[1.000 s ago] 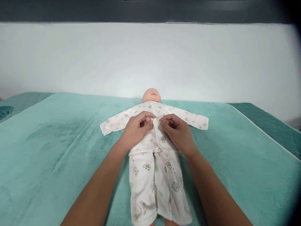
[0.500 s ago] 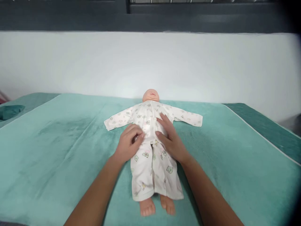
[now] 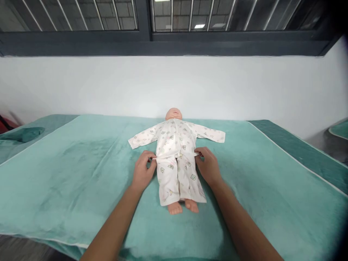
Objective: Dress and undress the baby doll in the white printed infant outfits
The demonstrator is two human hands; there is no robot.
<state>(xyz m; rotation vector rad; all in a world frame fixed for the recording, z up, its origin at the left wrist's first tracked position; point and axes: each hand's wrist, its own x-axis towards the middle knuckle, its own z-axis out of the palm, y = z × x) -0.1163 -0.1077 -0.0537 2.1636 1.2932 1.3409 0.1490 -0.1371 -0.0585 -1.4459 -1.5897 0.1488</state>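
A baby doll (image 3: 174, 113) lies on its back, arms spread, its bare feet toward me. It wears a white printed long-sleeved shirt (image 3: 171, 134) and matching trousers (image 3: 168, 185). At the doll's waist, my left hand (image 3: 144, 169) pinches the shirt's hem on the left side. Opposite it, my right hand (image 3: 208, 166) has thumb and fingers closed on the hem's right side. The hem is drawn out sideways between both hands, over the top of the trousers. No doll hands show at the sleeve ends.
A green plush cover (image 3: 103, 159) lies under the doll, with pale piping along its edges. A white wall (image 3: 174, 83) rises behind, below a dark window frame (image 3: 144, 43) with metal bars. At the far left is a dark green folded cloth (image 3: 24, 134).
My hands have moved from over the shirt's front out to its two sides, and they now pinch the hem. The view has tilted up, showing more of the window.
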